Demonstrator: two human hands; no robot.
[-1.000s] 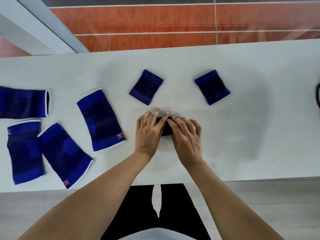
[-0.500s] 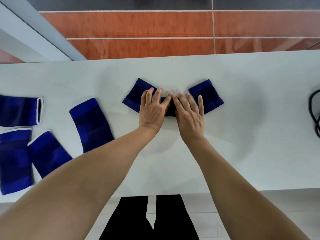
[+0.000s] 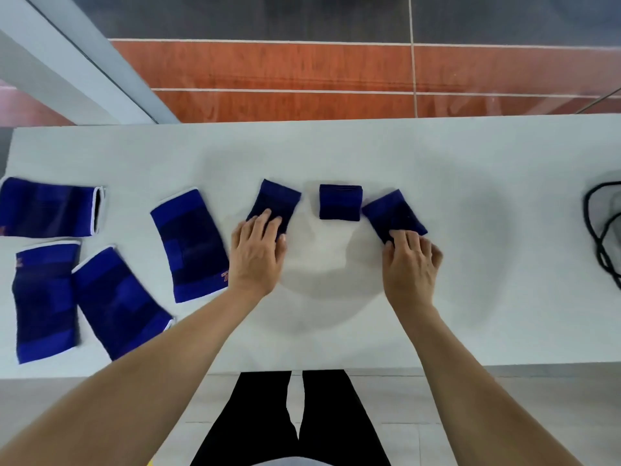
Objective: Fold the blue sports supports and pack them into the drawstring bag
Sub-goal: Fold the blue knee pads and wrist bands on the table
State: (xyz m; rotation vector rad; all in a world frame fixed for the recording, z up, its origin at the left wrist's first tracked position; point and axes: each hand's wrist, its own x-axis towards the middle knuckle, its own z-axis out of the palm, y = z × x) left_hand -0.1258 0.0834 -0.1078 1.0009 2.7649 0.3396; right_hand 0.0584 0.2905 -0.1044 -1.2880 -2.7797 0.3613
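Bag: I see only the drawstring bag (image 3: 605,227) at the table's (image 3: 470,169) right edge, a grey mesh piece with black cord loops; most of it is out of frame, and I cannot tell whether anything is in it.
Folded supports: three small blue ones sit in a row mid-table: the left folded support (image 3: 277,201), the middle folded support (image 3: 340,201) and the right folded support (image 3: 391,213).
Unfolded supports: four larger blue ones lie flat at left, the nearest (image 3: 188,243) just beside my left wrist.
Left hand: my left hand (image 3: 257,253) lies flat, fingers extended onto the near end of the left folded support, gripping nothing.
Right hand: my right hand (image 3: 411,260) has fingers curled on the near corner of the right folded support; I cannot tell whether it pinches.
Change: half a second ago both hands pressed the middle piece together; now they are apart, one on each outer piece, and the middle one sits free.
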